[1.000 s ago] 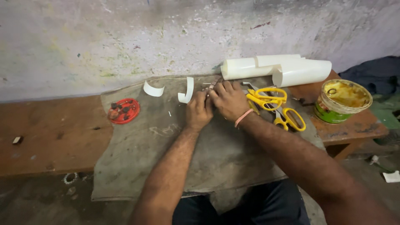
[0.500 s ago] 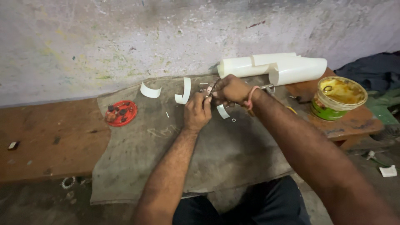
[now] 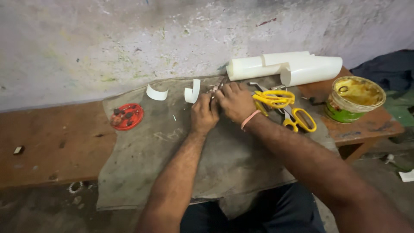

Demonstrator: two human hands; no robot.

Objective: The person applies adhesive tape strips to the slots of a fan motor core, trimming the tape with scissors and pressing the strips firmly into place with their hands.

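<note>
Where the head view looks down on the desk (image 3: 56,146), both hands meet at the far middle of a grey cloth (image 3: 233,159) spread over it. The left hand (image 3: 203,114) and the right hand (image 3: 235,101) press side by side, touching, their fingers (image 3: 224,88) curled together around a small metal tool (image 3: 217,85), which looks like pliers, though its make is too small to tell. Only the tool's tip shows, poking out beyond the knuckles; its long axis runs away from the person, tilted slightly to the right, toward the wall (image 3: 129,39). The right hand sits a little farther along that axis, so it is nearer the tip, while the left hand closes on the near part. Just to the left of the tip stands a curled white strip (image 3: 192,92), almost touching the left hand; a second curled strip (image 3: 156,93) lies farther left, apart. Just to the right of the right hand rest yellow-handled scissors (image 3: 284,108), and beyond them lie white rolled sheets (image 3: 284,67). A red lid (image 3: 126,116) with small bits sits well to the left, and a green tin (image 3: 353,100) of yellow paste stands at the far right.
</note>
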